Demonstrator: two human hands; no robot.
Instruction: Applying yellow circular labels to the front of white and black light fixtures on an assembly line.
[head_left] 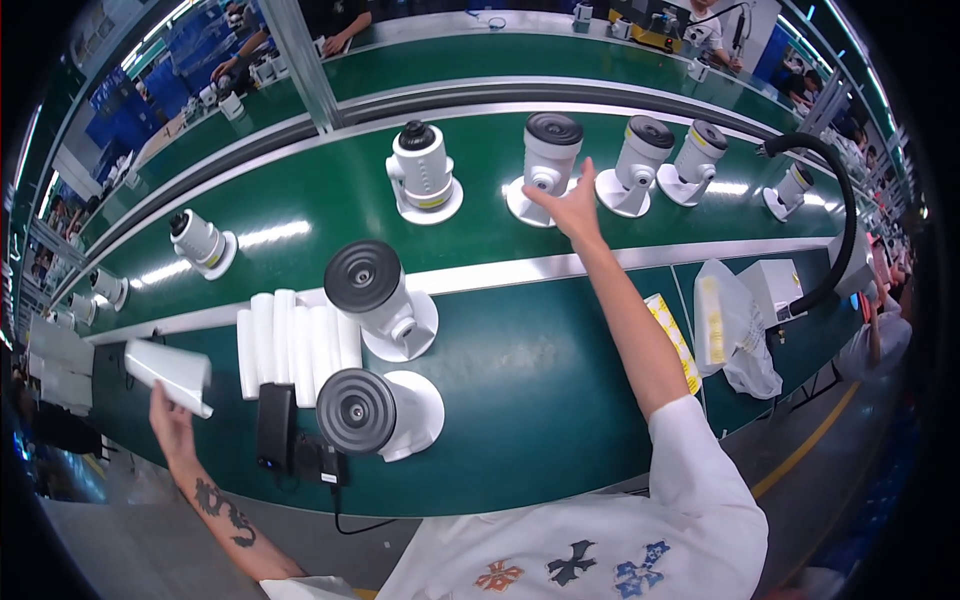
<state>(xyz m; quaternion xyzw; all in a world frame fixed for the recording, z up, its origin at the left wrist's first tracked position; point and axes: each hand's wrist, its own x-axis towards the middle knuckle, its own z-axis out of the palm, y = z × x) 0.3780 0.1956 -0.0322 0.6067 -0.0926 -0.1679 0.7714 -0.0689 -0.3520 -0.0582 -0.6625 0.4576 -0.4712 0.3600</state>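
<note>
My left hand (172, 425) is closed on the lower edge of a curved white plastic shell (160, 365), raised at the left end of the bench and slightly blurred. At the far belt, my right hand (572, 208) spreads thumb and fingers around the stand of a white cylindrical device with a black ribbed cap (552, 150); whether it presses on it I cannot tell. Two similar white devices stand near me on the bench: one with a black disc top (385, 290), the other closer (400, 415). Beside them lies a row of white tubes (295, 345).
A black box (275, 425) and a cabled black adapter (328, 465) lie at the bench front. More devices, one with a black knob (420, 170), line the green belt (310, 190). A yellow label strip (675, 340), plastic bag (745, 350) and black flexible hose (850, 220) are right.
</note>
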